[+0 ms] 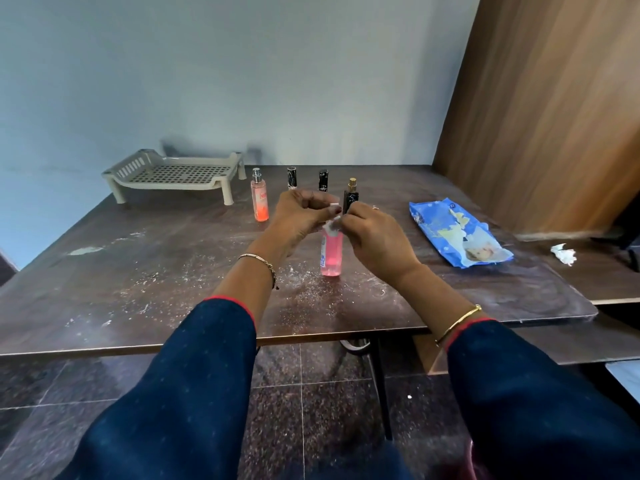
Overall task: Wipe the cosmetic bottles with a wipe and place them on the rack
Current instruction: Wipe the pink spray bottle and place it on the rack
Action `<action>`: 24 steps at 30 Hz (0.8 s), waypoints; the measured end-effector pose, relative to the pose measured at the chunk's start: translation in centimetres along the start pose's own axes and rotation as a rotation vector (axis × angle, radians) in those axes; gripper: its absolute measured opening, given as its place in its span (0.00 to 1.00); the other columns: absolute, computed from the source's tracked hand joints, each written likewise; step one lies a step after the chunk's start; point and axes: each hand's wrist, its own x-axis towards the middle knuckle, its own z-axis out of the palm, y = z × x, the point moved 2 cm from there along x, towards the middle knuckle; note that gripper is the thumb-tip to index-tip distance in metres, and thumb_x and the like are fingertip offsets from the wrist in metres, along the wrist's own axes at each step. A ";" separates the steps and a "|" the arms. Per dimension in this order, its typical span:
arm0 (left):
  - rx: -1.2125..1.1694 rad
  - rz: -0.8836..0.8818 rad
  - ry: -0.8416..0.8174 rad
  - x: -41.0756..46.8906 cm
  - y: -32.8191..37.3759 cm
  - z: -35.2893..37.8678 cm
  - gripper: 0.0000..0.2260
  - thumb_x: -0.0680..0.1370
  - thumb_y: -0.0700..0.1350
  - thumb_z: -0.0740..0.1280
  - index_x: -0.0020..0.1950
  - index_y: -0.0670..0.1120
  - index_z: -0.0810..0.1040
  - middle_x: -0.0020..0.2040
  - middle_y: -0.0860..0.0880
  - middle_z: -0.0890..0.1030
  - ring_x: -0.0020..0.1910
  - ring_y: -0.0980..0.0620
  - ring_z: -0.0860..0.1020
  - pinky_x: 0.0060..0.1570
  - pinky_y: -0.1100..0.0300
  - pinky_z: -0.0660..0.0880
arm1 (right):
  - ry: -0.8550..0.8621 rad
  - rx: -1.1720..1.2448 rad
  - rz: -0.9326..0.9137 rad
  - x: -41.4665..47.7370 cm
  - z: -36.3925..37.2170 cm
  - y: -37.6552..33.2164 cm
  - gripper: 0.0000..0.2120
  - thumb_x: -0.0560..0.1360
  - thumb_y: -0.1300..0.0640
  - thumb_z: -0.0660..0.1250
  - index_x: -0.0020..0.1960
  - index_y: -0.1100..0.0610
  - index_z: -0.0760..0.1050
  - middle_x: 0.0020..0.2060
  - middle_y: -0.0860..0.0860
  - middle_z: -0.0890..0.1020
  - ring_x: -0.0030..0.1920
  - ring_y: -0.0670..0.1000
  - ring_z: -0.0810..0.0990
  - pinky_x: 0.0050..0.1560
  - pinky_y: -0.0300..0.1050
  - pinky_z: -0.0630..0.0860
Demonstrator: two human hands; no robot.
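Two arms enter from the bottom of the frame, both in dark navy sleeves with a faint scattered dot pattern. Left sleeve point(180, 386) in the lower left, right sleeve point(540, 393) in the lower right. Each cuff is edged with a thin red trim; cuffs end short of the wrists, forearms bare. Left wrist: thin gold chain bracelet point(260, 259) with a small dark bit hanging at one end. Right wrist: plain gold bangle point(459, 322), sitting just above the cuff. Ring on a finger of the right hand point(375, 237), tiny, detail unclear.
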 end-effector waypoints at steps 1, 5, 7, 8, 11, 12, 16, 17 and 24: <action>0.000 0.001 -0.002 -0.1 0.0 0.0 0.08 0.70 0.33 0.72 0.49 0.38 0.81 0.37 0.48 0.83 0.34 0.57 0.81 0.36 0.63 0.80 | 0.014 0.002 0.004 0.0 0.1 -0.2 0.07 0.69 0.69 0.70 0.44 0.60 0.80 0.39 0.57 0.79 0.34 0.60 0.78 0.29 0.47 0.72; -0.012 0.015 0.016 -0.2 0.0 -0.1 0.08 0.72 0.31 0.70 0.50 0.35 0.80 0.33 0.53 0.82 0.32 0.60 0.80 0.34 0.65 0.79 | -0.059 0.012 -0.060 -1.4 1.0 -0.8 0.09 0.69 0.69 0.71 0.46 0.59 0.82 0.42 0.55 0.81 0.36 0.57 0.79 0.33 0.44 0.73; -0.022 0.015 0.018 0.0 -0.2 -0.5 0.05 0.72 0.31 0.69 0.46 0.38 0.80 0.31 0.55 0.82 0.34 0.58 0.79 0.37 0.63 0.79 | -0.160 0.009 -0.099 -2.6 1.8 -1.0 0.09 0.70 0.67 0.71 0.49 0.58 0.81 0.47 0.54 0.82 0.39 0.57 0.81 0.35 0.47 0.79; -0.017 0.018 0.019 0.1 -0.3 -0.6 0.06 0.72 0.31 0.69 0.43 0.42 0.80 0.30 0.56 0.82 0.35 0.57 0.79 0.38 0.62 0.79 | -0.199 0.007 -0.114 -3.1 2.1 -1.1 0.09 0.71 0.66 0.71 0.49 0.58 0.81 0.47 0.54 0.82 0.39 0.57 0.81 0.34 0.49 0.79; -0.015 0.013 0.032 0.2 -0.6 -1.1 0.08 0.73 0.32 0.70 0.40 0.45 0.79 0.31 0.55 0.82 0.36 0.58 0.79 0.39 0.61 0.79 | -0.273 0.016 -0.130 -3.7 2.5 -1.4 0.08 0.72 0.65 0.69 0.50 0.57 0.81 0.46 0.53 0.81 0.38 0.58 0.81 0.34 0.51 0.79; -0.019 0.011 0.040 0.3 -0.8 -1.4 0.08 0.73 0.32 0.70 0.40 0.44 0.78 0.32 0.54 0.81 0.35 0.58 0.79 0.39 0.61 0.79 | -0.295 0.010 -0.146 -3.6 2.5 -1.6 0.09 0.72 0.66 0.69 0.50 0.57 0.81 0.46 0.53 0.80 0.38 0.58 0.80 0.34 0.51 0.79; -0.048 0.002 0.057 0.2 -1.0 -2.1 0.07 0.73 0.32 0.69 0.50 0.35 0.77 0.36 0.49 0.80 0.34 0.59 0.79 0.37 0.64 0.79 | -0.298 -0.009 -0.165 -2.0 1.9 -2.0 0.09 0.72 0.67 0.69 0.49 0.57 0.82 0.44 0.53 0.81 0.38 0.57 0.81 0.36 0.50 0.80; -0.053 -0.002 0.056 0.2 -1.0 -2.2 0.09 0.73 0.32 0.69 0.53 0.33 0.76 0.38 0.48 0.80 0.35 0.58 0.79 0.36 0.65 0.80 | -0.257 -0.012 -0.144 -1.3 1.7 -1.9 0.08 0.71 0.67 0.70 0.48 0.57 0.82 0.44 0.53 0.81 0.38 0.56 0.81 0.36 0.49 0.80; -0.009 0.015 0.035 -0.2 -0.7 -2.4 0.05 0.73 0.31 0.68 0.49 0.35 0.78 0.38 0.47 0.80 0.31 0.60 0.78 0.32 0.68 0.77 | -0.051 -0.052 -0.047 0.7 1.3 -2.3 0.10 0.68 0.69 0.71 0.49 0.60 0.81 0.42 0.57 0.79 0.34 0.59 0.77 0.31 0.44 0.69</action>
